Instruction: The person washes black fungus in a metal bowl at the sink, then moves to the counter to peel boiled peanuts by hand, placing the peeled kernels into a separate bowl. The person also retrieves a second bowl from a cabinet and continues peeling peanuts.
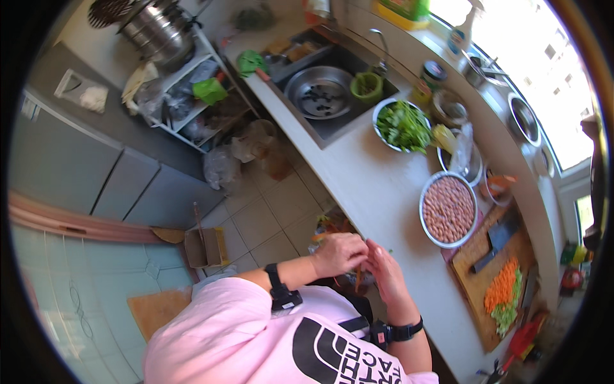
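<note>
My left hand point(338, 253) and my right hand point(385, 270) meet in front of my body at the counter's front edge. Their fingers are curled and the fingertips are close together or touching. Whether anything small is pinched between them cannot be made out. Below the hands, partly hidden by them, is a waste container point(331, 225) with orange and green scraps. A small green bit point(391, 251) lies on the white countertop point(379, 201) beside my right hand. Farther right stands a bowl of pinkish peanuts point(449, 209).
A wooden cutting board point(472, 288) holds a cleaver point(499, 240), diced orange vegetable point(501, 283) and diced green vegetable point(507, 307). Beyond are a bowl of leafy greens point(404, 126) and a sink point(331, 134) with a metal basin point(291, 91). A wire-shelf rack point(184, 117) stands left.
</note>
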